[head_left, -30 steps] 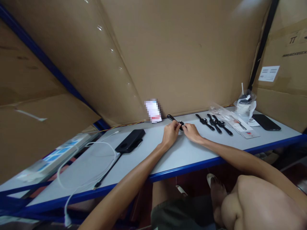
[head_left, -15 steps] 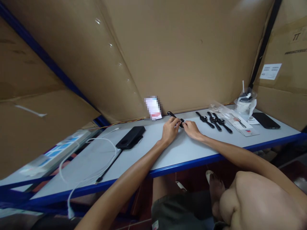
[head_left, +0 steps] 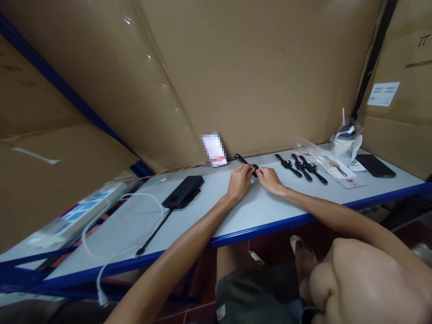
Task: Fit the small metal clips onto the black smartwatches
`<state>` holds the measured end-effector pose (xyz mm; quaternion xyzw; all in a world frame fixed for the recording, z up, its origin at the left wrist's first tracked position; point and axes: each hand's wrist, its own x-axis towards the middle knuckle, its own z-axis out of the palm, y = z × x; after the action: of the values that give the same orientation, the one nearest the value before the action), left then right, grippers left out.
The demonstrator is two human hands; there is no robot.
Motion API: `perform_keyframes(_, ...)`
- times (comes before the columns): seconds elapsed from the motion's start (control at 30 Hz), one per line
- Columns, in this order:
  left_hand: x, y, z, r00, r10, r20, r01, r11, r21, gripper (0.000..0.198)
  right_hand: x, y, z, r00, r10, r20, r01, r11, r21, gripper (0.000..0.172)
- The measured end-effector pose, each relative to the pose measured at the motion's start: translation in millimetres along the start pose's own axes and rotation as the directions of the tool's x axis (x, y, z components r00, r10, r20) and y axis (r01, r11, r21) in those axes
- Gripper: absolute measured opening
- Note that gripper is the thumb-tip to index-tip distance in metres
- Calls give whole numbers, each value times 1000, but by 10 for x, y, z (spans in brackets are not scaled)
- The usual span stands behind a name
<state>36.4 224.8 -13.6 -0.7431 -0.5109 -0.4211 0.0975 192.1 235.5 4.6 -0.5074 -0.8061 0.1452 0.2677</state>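
Note:
Both hands are at a black spokeshave (head_left: 240,158) over the back middle of the table; one of its rounded handles sticks out to the upper left. My left hand (head_left: 239,181) is closed around its middle, fingertips pinching near the centre body. From the other side, my right hand (head_left: 270,180) grips it with thumb and fingers bent in, covering the other handle. What the fingertips press on is too small to make out. To the right lie more black spokeshaves (head_left: 288,165), side by side and slanted, with small metal parts at their middles.
Clear plastic packaging with a printed card (head_left: 340,173) lies right of the spokeshaves, near a bagged cup (head_left: 344,141) and a black phone (head_left: 376,165). A lit phone (head_left: 214,149) leans on the cardboard wall. Leftward are a black power bank (head_left: 184,192) and white cable (head_left: 158,202).
The camera view has shifted slightly. My fingers have moved a little at the spokeshave's middle; both hands stay on it, in nearly the same place.

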Motion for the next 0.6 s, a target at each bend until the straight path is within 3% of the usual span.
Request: perform_keyframes(0.6, 7, 68, -111, 976, 47, 214, -72, 991, 112, 18, 27, 44, 4, 999, -7, 53, 6, 1000, 14, 36)
